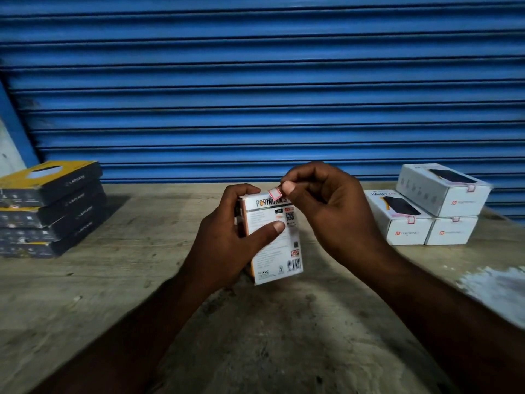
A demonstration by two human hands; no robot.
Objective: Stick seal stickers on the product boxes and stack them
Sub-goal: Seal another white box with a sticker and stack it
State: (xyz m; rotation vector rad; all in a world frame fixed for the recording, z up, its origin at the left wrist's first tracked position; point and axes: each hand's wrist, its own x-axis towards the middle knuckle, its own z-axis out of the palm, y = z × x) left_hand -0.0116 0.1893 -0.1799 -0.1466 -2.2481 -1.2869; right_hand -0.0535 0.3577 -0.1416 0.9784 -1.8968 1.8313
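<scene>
A white product box [277,251] with printed text and a barcode stands upright just above the wooden table, held by my left hand [227,240] with the thumb across its printed face. My right hand [326,211] pinches a small pink-edged seal sticker [274,192] between thumb and forefinger at the box's top edge. At the back right, three white product boxes [426,206] sit stacked, two below and one on top, each with a pink seal on its end flap.
A stack of several black-and-yellow boxes [51,209] stands at the back left. A white sheet [497,285] lies at the table's right edge. The wooden table [113,294] ends at a blue roller shutter [255,81] close behind.
</scene>
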